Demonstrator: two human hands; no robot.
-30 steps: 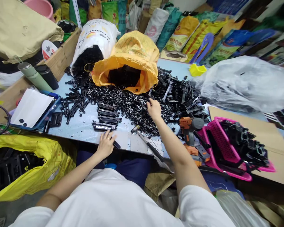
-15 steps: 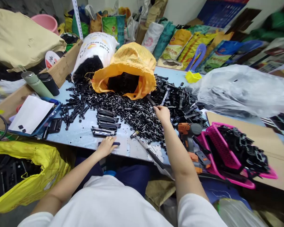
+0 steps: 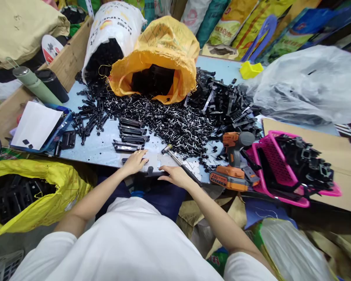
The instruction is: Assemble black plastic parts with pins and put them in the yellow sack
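Observation:
Near the front edge of the table, my left hand [image 3: 135, 161] bends over a small black plastic strip [image 3: 124, 160], whose left end shows beside the fingers. My right hand [image 3: 175, 175] is close by at the edge, its fingers closed on a longer black plastic bar [image 3: 155, 173]; the grip is partly hidden. A small hammer [image 3: 179, 163] with a dark handle lies just beyond my right hand. Behind my left hand, several black bar-shaped parts [image 3: 132, 130] lie stacked in a row.
A heap of black pins [image 3: 178, 125] covers the middle, below an orange sack [image 3: 163, 43] and a white sack [image 3: 114, 23]. A cordless drill [image 3: 234, 146] and pink baskets [image 3: 280, 168] stand right. A blue tray [image 3: 51, 138] is left; a yellow sack [image 3: 73, 183] hangs below.
My right hand has come back from the heap to the table's front edge, bringing the black bar beside my left hand. The view has tilted down somewhat.

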